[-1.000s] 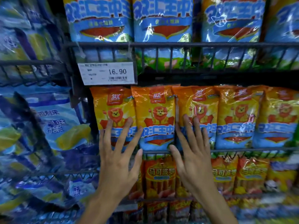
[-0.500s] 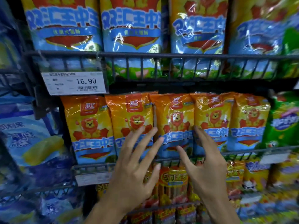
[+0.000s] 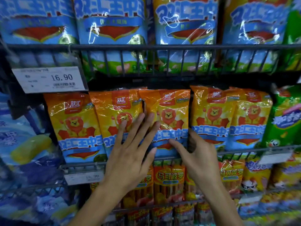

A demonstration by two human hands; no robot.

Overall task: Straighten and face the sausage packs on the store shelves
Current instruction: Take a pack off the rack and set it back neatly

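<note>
Both hands on 3rd orange pack (image 3: 169, 111): left hand (image 3: 130, 154) flat, right hand (image 3: 198, 157) gripping edge.

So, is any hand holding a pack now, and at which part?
The right hand pinches the third orange pack at its lower right edge. The left hand only rests flat across the second pack and the third.

Sausage packs (image 3: 169, 121): glossy crinkled plastic film w/ glare. Shelf rail (image 3: 162, 47): dark matt metal wire. Price tag (image 3: 48, 79): matt paper.
</note>
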